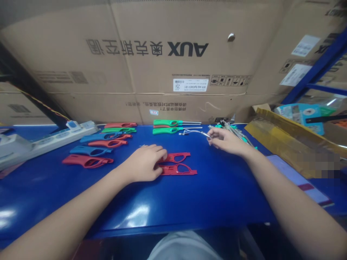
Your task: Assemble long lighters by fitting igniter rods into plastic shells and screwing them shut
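Two red lighter casing halves [182,169] lie side by side on the blue table, their inner sides up. My left hand [148,162] rests over their left ends, fingers curled down and closed on them; those ends are hidden under it. To the right, my right hand [223,140] pinches a thin metal lighter tube [205,134], its white wires [191,131] trailing left above the table. Just behind that hand lies a pile of similar metal tubes with green parts [235,130]. Assembled green lighters [166,130] with metal tubes lie at the back middle.
Several red, green and blue lighter casings [90,150] lie at the left. Behind them runs a white power strip [61,139]. A big cardboard box [151,72] walls off the back. A taped brown carton [284,141] and a flat white-and-red item [300,180] are at the right.
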Demonstrator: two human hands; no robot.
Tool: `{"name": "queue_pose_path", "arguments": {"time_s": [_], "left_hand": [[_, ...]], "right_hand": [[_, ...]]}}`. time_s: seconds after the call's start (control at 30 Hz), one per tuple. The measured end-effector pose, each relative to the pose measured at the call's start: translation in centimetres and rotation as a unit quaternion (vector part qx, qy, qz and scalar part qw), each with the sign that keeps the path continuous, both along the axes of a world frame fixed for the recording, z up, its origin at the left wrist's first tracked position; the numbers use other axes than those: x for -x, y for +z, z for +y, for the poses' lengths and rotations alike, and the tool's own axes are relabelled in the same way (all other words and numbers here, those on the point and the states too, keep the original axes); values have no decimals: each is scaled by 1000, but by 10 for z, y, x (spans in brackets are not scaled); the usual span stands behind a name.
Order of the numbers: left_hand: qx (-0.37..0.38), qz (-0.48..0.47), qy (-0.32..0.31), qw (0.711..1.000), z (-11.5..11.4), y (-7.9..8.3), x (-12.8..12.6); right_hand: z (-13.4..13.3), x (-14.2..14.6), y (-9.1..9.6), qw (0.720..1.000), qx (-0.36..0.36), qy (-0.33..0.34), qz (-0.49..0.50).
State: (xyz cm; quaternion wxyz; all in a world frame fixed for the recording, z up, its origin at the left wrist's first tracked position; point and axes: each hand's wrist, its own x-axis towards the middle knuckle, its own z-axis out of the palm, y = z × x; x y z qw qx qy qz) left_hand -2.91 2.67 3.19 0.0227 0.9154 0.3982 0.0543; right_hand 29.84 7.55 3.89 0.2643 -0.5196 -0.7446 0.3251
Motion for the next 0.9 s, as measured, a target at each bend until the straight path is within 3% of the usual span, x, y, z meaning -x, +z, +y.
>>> {"name": "queue_pose_path", "arguments": {"time_s": [0.1,0.3,0.43,0.57,0.67,0.77,0.9], "left_hand": [[3,5,6,1000,1,-1,3],[-1,-7,16,1000,1,1,2],[17,-144,35,989,-2,1,-3],[144,-309,73,937,-2,1,-8],[286,-398,100,866,1,0,-10],[356,-462,119,804,4,-1,-11],[372,-474,138,786,5,-3,-12]], "right_hand": [[-13,13,3,997,-2,82,-1],[-20,29,-9,988,-41,151,0],[-23,32,-13,985,-61,161,13],[-27,33,-10,984,-79,162,12],[-29,32,-7,981,-87,171,21],[-29,31,-6,979,-93,177,30],[-29,29,-3,975,-106,196,11]]}}
